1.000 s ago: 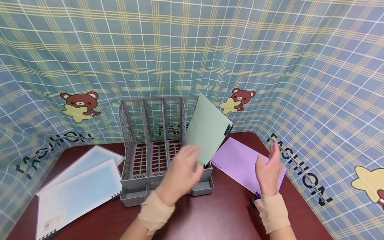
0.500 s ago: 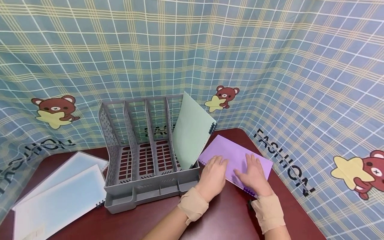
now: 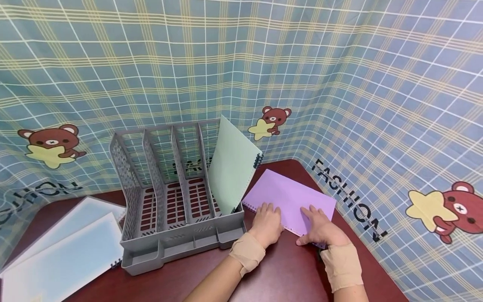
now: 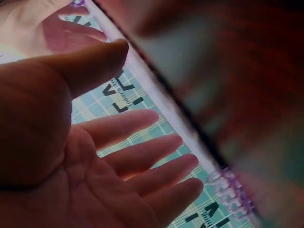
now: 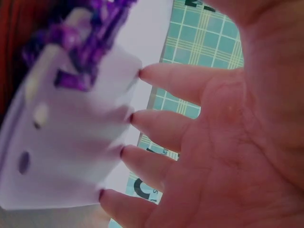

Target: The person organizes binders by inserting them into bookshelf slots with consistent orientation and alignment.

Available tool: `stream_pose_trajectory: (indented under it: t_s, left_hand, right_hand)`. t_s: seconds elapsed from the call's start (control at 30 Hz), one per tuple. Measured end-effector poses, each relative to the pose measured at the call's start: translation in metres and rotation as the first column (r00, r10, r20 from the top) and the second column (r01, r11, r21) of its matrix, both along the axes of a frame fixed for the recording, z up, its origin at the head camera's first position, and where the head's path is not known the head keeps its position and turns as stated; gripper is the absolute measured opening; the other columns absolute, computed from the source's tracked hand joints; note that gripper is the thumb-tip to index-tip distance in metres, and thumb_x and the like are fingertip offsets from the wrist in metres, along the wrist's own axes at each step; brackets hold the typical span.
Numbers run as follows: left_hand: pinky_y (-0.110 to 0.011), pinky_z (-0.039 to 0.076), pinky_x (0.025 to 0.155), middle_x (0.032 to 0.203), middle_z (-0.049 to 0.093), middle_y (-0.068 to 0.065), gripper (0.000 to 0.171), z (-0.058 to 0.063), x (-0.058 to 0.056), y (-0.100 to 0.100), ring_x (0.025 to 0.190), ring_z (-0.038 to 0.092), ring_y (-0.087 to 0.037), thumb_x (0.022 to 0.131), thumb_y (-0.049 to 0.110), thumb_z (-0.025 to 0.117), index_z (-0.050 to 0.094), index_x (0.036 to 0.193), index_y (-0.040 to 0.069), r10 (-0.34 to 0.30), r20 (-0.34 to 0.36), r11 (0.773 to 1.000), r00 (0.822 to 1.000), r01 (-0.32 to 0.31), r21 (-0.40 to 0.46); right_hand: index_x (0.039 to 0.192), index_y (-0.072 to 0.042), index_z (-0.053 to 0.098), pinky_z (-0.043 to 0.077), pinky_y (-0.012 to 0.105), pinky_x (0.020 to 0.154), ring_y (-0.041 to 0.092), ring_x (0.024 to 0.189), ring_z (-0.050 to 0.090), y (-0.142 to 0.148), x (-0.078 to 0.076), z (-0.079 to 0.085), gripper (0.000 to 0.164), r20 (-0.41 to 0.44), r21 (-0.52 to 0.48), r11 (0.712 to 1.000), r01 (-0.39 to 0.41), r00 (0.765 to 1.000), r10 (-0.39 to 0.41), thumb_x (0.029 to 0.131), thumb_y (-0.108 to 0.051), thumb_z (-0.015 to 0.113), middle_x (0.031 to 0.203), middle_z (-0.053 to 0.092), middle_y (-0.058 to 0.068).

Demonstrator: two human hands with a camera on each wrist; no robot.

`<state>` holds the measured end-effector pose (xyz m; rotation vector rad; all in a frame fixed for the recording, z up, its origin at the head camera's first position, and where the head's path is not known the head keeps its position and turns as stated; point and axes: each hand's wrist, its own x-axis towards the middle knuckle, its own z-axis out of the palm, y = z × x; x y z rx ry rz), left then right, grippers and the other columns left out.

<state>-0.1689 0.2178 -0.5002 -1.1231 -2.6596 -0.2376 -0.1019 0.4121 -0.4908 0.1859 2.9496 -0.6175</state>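
Observation:
A purple spiral notebook (image 3: 286,197) lies on the dark red table, its punched, bound edge toward me. My left hand (image 3: 266,226) rests at that edge on its left part, fingers extended over the cover. In the left wrist view the thumb and fingertips (image 4: 190,184) reach the notebook's edge, close to a purple coil (image 4: 232,192). On the right part lies my right hand (image 3: 322,228), fingers spread over the cover and thumb at the near edge. Its fingertips (image 5: 137,114) touch the cover in the right wrist view, beside another purple coil (image 5: 90,38).
Left of the hands stands a grey file rack (image 3: 181,235) with upright dividers and small front trays. A green spiral notebook (image 3: 232,167) leans in its rightmost slot. Two pale blue notebooks (image 3: 71,256) overlap on the table at the left. A plaid curtain (image 3: 211,63) encloses the table.
My left hand has left the green notebook and moved right to the purple one. My right hand has come down onto the purple notebook. The view has turned to the right.

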Motion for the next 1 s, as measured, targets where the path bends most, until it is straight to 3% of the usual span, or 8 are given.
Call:
stream_pose_trajectory:
  t_s: [0.17,0.33,0.43,0.53,0.67,0.77,0.9,1.0]
  left_hand:
    - [-0.043,0.047,0.088,0.106,0.061,-0.008,0.045,-0.004,-0.003,0.001,0.101,0.056,-0.026,0.081,0.040,0.076,0.066,0.113,0.010,-0.005,0.046,1.000,0.999,0.006,-0.013]
    - [-0.046,0.047,0.092,0.111,0.063,-0.008,0.042,-0.005,-0.004,0.002,0.105,0.057,-0.026,0.082,0.040,0.074,0.067,0.114,0.013,-0.009,0.035,0.999,0.999,0.011,-0.043]
    - [-0.048,0.046,0.093,0.114,0.064,-0.008,0.037,-0.004,-0.005,0.002,0.108,0.058,-0.026,0.082,0.036,0.073,0.069,0.112,0.015,-0.025,0.013,0.998,1.000,0.025,-0.063]
    - [-0.047,0.047,0.091,0.110,0.065,-0.006,0.031,-0.003,-0.005,0.003,0.106,0.059,-0.024,0.080,0.027,0.071,0.070,0.109,0.017,-0.045,-0.036,0.997,0.998,0.043,-0.057]
    - [-0.041,0.047,0.085,0.100,0.066,0.001,0.024,-0.004,-0.006,0.003,0.099,0.059,-0.021,0.079,0.022,0.071,0.071,0.103,0.021,-0.045,-0.117,0.999,0.992,0.041,-0.036]
    - [-0.039,0.045,0.084,0.101,0.066,0.004,0.027,-0.004,-0.006,0.004,0.099,0.058,-0.019,0.078,0.022,0.072,0.072,0.105,0.025,-0.035,-0.153,0.999,0.988,0.031,-0.032]
    - [-0.039,0.045,0.084,0.107,0.068,0.005,0.034,-0.002,-0.005,0.006,0.101,0.059,-0.019,0.080,0.022,0.070,0.072,0.113,0.029,-0.042,-0.157,0.999,0.987,0.040,-0.014]
    - [-0.038,0.045,0.085,0.108,0.069,0.006,0.037,0.001,-0.003,0.008,0.102,0.059,-0.019,0.081,0.022,0.069,0.072,0.117,0.031,-0.048,-0.159,0.999,0.986,0.047,-0.008]
  right_hand:
    - [0.146,0.003,0.044,0.031,0.066,0.105,0.060,0.136,0.022,-0.001,-0.001,0.003,0.107,0.013,-0.012,1.000,-0.009,1.000,0.009,0.057,-0.031,0.091,0.150,0.030,0.038]
    - [0.146,0.006,0.043,0.032,0.065,0.106,0.061,0.136,0.021,-0.005,-0.001,0.008,0.100,0.055,-0.016,1.000,0.005,0.998,-0.004,0.060,-0.023,0.085,0.149,0.027,0.041]
    - [0.142,0.009,0.046,0.035,0.063,0.105,0.060,0.131,0.031,-0.005,-0.001,0.010,0.092,0.028,-0.007,1.000,-0.016,0.999,0.016,0.062,-0.020,0.081,0.144,0.035,0.042]
    - [0.132,0.008,0.055,0.046,0.053,0.095,0.045,0.109,0.057,-0.003,0.000,0.012,0.075,-0.025,-0.011,0.999,-0.041,0.999,0.041,0.064,-0.016,0.076,0.119,0.058,0.032]
    - [0.117,0.005,0.062,0.048,0.044,0.080,0.024,0.082,0.055,-0.005,0.002,0.015,0.056,-0.086,-0.042,0.998,-0.054,0.995,0.051,0.064,-0.010,0.070,0.091,0.062,0.011]
    - [0.124,0.009,0.059,0.048,0.053,0.091,0.034,0.099,0.060,-0.013,0.003,0.016,0.062,-0.095,-0.008,0.999,-0.034,0.995,0.033,0.066,-0.011,0.070,0.108,0.065,0.022]
    - [0.134,0.008,0.053,0.037,0.073,0.094,0.048,0.125,0.048,-0.033,-0.002,0.014,0.068,-0.117,0.119,0.992,0.042,0.993,-0.028,0.073,-0.018,0.070,0.135,0.053,0.030]
    - [0.123,0.004,0.060,0.042,0.072,0.086,0.046,0.117,0.053,-0.047,-0.009,0.009,0.050,-0.211,0.190,0.979,0.068,0.977,-0.027,0.077,-0.014,0.065,0.125,0.059,0.026]
